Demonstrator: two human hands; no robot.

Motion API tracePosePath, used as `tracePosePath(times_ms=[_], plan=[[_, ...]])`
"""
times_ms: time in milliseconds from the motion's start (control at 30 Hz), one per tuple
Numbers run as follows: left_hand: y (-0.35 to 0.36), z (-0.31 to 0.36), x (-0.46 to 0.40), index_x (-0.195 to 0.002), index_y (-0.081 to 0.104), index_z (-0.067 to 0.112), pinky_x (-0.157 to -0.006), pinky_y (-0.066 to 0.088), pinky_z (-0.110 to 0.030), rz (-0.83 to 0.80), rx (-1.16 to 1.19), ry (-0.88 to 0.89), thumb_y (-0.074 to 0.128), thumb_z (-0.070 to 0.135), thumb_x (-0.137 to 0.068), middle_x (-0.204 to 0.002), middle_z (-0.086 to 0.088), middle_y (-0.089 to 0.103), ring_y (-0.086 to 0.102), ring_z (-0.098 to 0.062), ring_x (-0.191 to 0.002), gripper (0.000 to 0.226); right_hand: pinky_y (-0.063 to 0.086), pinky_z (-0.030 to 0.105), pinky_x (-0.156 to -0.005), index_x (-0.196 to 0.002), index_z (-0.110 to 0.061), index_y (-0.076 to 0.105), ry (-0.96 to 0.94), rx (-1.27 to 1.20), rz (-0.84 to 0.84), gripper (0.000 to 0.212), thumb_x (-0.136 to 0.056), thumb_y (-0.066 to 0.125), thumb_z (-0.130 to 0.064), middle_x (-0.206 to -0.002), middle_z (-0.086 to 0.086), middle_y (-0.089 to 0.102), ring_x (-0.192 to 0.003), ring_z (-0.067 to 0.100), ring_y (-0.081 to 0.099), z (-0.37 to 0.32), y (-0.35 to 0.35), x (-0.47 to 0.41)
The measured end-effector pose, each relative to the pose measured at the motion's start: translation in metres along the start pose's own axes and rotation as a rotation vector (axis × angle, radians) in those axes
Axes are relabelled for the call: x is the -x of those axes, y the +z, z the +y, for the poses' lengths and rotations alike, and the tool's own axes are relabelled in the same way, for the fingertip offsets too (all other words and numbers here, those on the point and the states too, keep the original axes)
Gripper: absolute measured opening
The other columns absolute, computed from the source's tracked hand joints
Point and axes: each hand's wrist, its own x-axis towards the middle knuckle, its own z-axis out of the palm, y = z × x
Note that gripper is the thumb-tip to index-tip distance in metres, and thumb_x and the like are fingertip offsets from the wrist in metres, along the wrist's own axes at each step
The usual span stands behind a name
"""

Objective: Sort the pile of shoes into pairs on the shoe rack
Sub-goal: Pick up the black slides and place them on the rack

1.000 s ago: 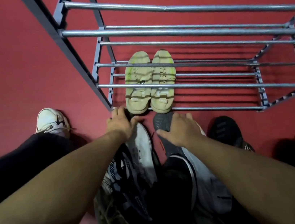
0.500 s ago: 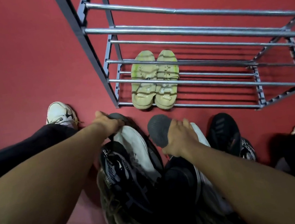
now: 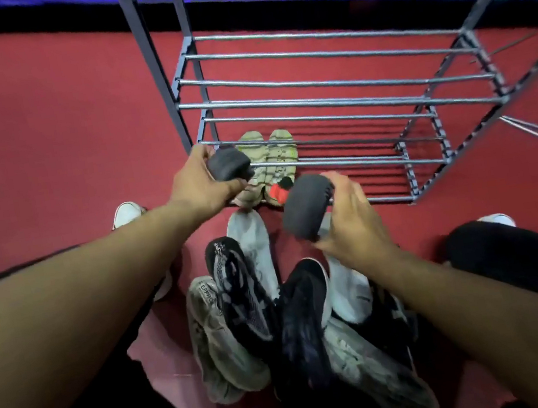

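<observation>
Rack: we see the shoe rack (image 3: 333, 105) with bare bars right of the sandals (image 3: 269, 165).
Hands: our left hand (image 3: 201, 187) and right hand (image 3: 350, 223) each grasp a grey shoe (left one (image 3: 229, 162), right one (image 3: 306, 207)) above the pile (image 3: 275, 306).

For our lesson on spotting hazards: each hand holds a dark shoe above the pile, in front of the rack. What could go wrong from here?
1. The left hand holds its dark shoe close to the rack post; it might knock the frame.
2. The green pair fills the bottom tier's left end, so the new shoes could shove it askew.
3. The right hand has only a fingertip grip on its shoe, which may drop onto the pile.
</observation>
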Motion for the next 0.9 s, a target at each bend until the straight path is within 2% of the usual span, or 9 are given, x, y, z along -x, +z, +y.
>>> tracePosePath(times_ms=[100, 233, 300, 367, 467, 567, 733, 833, 900], plan=[[0.016, -0.004, 0.047, -0.095, 0.040, 0.025, -0.075, 0.046, -0.038, -0.023, -0.450, 0.218, 0.079, 0.038, -0.067, -0.102, -0.003, 0.054, 0.046, -0.025, -0.094, 0.050, 0.048, 0.041, -0.095, -0.140, -0.020, 0.035, -0.005, 0.080, -0.134, 0.074, -0.077, 0.074, -0.012, -0.135, 0.008, 0.050, -0.122, 0.023, 0.044, 0.022, -0.019, 0.051], [0.064, -0.052, 0.122, -0.125, 0.040, 0.027, -0.091, 0.046, -0.042, -0.599, -0.958, 0.320, 0.069, 0.030, -0.077, -0.130, -0.003, 0.036, 0.035, -0.028, -0.123, 0.056, 0.045, 0.035, -0.099, -0.150, -0.043, 0.022, 0.276, 0.233, -0.842, 0.080, -0.083, 0.051, -0.009, -0.142, 0.000, 0.051, -0.125, 0.024, 0.053, 0.069, -0.026, 0.126], [0.078, -0.079, 0.151, -0.132, 0.043, 0.024, -0.102, 0.042, -0.040, -0.913, -1.091, 0.324, 0.067, 0.034, -0.080, -0.139, -0.006, 0.036, 0.037, -0.028, -0.128, 0.058, 0.045, 0.030, -0.098, -0.149, -0.039, 0.030, 0.406, 0.107, -0.856, 0.073, -0.084, 0.049, -0.013, -0.137, 0.002, 0.060, -0.119, 0.024, 0.059, 0.074, -0.021, 0.131], [0.084, -0.092, 0.161, -0.133, 0.046, 0.018, -0.103, 0.039, -0.036, -1.052, -1.143, 0.297, 0.067, 0.037, -0.079, -0.140, -0.008, 0.041, 0.044, -0.030, -0.128, 0.060, 0.045, 0.028, -0.098, -0.143, -0.035, 0.042, 0.499, -0.026, -0.737, 0.057, -0.090, 0.045, -0.014, -0.136, 0.002, 0.061, -0.118, 0.021, 0.060, 0.070, -0.010, 0.126], [0.083, -0.096, 0.141, -0.126, 0.054, 0.022, -0.096, 0.043, -0.028, -0.950, -0.970, 0.172, 0.067, 0.030, -0.078, -0.132, -0.001, 0.056, 0.057, -0.023, -0.119, 0.050, 0.047, 0.027, -0.084, -0.143, -0.034, 0.042, 0.664, -0.194, -0.723, 0.046, -0.098, 0.046, -0.035, -0.123, 0.004, 0.066, -0.101, 0.019, 0.064, 0.058, 0.006, 0.126], [0.078, -0.097, 0.122, -0.124, 0.056, 0.027, -0.095, 0.044, -0.024, -0.781, -0.782, 0.060, 0.061, 0.020, -0.078, -0.125, 0.002, 0.063, 0.060, -0.018, -0.115, 0.046, 0.049, 0.039, -0.091, -0.144, -0.023, 0.028, 0.593, -0.025, -0.843, 0.081, -0.081, 0.064, -0.059, -0.137, 0.007, 0.053, -0.113, 0.030, 0.059, 0.050, 0.016, 0.127], [0.079, -0.104, 0.125, -0.123, 0.057, 0.028, -0.098, 0.043, -0.022, -0.714, -0.681, 0.018, 0.060, 0.021, -0.081, -0.126, 0.002, 0.063, 0.060, -0.017, -0.116, 0.043, 0.054, 0.043, -0.074, -0.120, -0.015, 0.032, 0.514, 0.142, -0.673, 0.063, -0.076, 0.069, -0.040, -0.115, 0.013, 0.054, -0.092, 0.035, 0.061, 0.034, 0.031, 0.123], [0.082, -0.096, 0.121, -0.119, 0.060, 0.026, -0.098, 0.043, -0.026, -0.569, -0.631, 0.078, 0.059, 0.023, -0.084, -0.125, 0.000, 0.063, 0.060, -0.021, -0.115, 0.036, 0.052, 0.039, -0.070, -0.108, -0.016, 0.042, 0.787, 0.007, -0.493, 0.048, -0.074, 0.065, -0.041, -0.092, 0.004, 0.060, -0.086, 0.032, 0.064, 0.036, 0.026, 0.106], [0.085, -0.086, 0.117, -0.114, 0.061, 0.023, -0.094, 0.046, -0.029, -0.461, -0.471, -0.013, 0.060, 0.025, -0.087, -0.113, -0.002, 0.067, 0.063, -0.023, -0.106, 0.027, 0.058, 0.042, -0.064, -0.098, -0.013, 0.055, 1.031, -0.220, -0.401, 0.035, -0.072, 0.061, -0.035, -0.082, 0.007, 0.066, -0.074, 0.029, 0.067, 0.042, 0.015, 0.091]])
